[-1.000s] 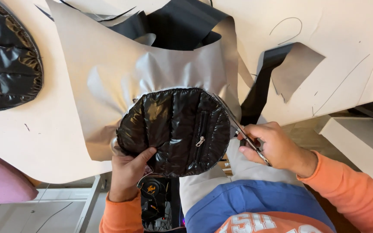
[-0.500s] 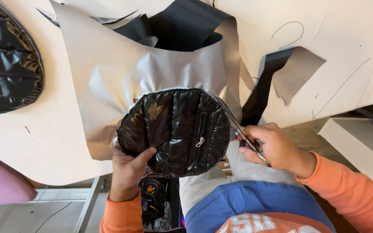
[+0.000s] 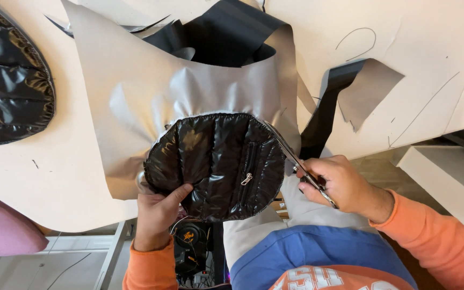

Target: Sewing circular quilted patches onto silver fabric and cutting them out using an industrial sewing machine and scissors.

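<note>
- Left hand (image 3: pixel 159 212) clamped on the lower left edge of the shiny black quilted oval panel (image 3: pixel 216 164), thumb pressed flat on its glossy face, fingers tucked underneath out of sight.
- Panel held out over the near edge of the pale cream table (image 3: pixel 60 177), lying on top of a sheet of silver-grey lining fabric (image 3: pixel 135 96), a small silver zip pull (image 3: pixel 247 179) showing low on its right half.
- Right hand (image 3: pixel 342 185) closed around the handles of the metal scissors (image 3: pixel 296 161), just beside the panel's right edge.
- Blades angled up and left, tips meeting the grey fabric right along the panel's curved upper right rim; open or closed, impossible to tell from here.
- Grey fabric puckered and gathered just above the panel's top curve, spread flatter further up the table.
- Strip of plain black fabric (image 3: pixel 221 37) lying beyond the grey sheet at the top, another dark strip (image 3: pixel 323 115) hanging off the table edge near the scissors.
- Second black quilted padded piece (image 3: pixel 6 86) resting well apart at the far left of the table, partly cut off by the frame.
- Thin pencil lines (image 3: pixel 358 43) marked on the table surface to the upper right.
- Orange sleeves (image 3: pixel 436 241) on both arms, blue garment below.
- Pink cushion (image 3: pixel 4 236) low at the left, beneath the table edge.
</note>
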